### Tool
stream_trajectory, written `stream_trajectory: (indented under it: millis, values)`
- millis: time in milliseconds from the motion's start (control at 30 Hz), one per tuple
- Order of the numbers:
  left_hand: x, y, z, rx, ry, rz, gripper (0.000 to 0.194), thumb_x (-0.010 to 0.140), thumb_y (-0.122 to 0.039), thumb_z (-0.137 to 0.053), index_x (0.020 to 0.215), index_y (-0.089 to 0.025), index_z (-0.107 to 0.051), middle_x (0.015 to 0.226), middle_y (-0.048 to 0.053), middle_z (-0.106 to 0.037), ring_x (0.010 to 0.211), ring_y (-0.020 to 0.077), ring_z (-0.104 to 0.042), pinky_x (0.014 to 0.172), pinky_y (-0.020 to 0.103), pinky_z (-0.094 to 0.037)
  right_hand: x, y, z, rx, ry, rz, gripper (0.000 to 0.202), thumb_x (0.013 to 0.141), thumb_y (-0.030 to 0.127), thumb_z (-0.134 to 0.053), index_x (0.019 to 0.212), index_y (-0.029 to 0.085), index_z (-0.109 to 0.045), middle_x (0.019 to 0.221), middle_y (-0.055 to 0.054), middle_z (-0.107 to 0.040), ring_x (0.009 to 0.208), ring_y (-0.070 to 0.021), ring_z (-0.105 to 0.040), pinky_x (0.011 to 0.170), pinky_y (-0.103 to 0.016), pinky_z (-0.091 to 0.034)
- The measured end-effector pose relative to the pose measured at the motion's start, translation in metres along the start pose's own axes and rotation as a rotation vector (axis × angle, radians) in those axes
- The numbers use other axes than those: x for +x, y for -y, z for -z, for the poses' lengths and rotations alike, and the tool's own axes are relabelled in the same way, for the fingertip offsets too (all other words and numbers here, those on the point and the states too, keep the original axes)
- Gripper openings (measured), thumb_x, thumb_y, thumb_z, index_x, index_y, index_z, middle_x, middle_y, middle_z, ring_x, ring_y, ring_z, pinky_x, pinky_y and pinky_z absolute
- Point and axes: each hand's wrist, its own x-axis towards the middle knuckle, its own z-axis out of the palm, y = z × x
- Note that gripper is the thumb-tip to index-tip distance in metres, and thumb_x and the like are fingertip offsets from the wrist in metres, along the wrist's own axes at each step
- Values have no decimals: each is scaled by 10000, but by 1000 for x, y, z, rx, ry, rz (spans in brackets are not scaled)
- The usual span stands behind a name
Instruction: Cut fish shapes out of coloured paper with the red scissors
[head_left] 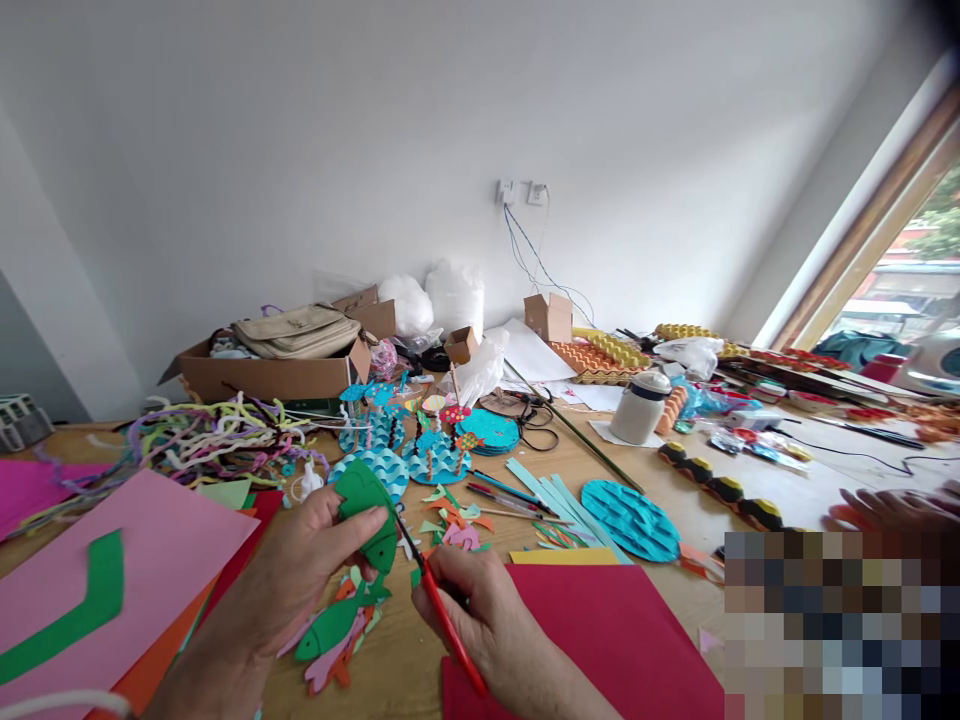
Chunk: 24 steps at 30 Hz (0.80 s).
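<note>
My left hand (pixel 319 555) pinches a piece of green paper (pixel 365 505) with a fish outline drawn on it. Red-handled scissors (pixel 450 625) are in my right hand (pixel 487 620), their dark blades touching the paper's right edge. Beneath my hands lies a small heap with a cut-out green paper fish (pixel 330 628) and pink and orange paper fish (pixel 330 672). Colourful paper scraps (pixel 454 520) are scattered just beyond the scissors.
Red paper (pixel 592 630) lies at right and pink paper (pixel 142 560) at left. Behind are pipe cleaners (pixel 202 440), blue wavy paper discs (pixel 630 518), a white jar (pixel 640 408) and a cardboard box (pixel 270 380). Another person's hand (pixel 892 505) rests at far right.
</note>
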Motion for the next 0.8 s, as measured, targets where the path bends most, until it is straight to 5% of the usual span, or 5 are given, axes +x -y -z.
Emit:
stream_trajectory:
  millis: [800]
  values:
    - [3, 8, -5, -142, -37, 74, 263, 670, -315, -658, 560, -188, -456, 445, -89, -447, 399, 56, -366, 393, 165, -310, 0, -7, -8, 231, -20, -75, 295, 876, 283, -426, 609, 177, -358, 543, 66, -278, 480, -59, -266, 432, -190, -192]
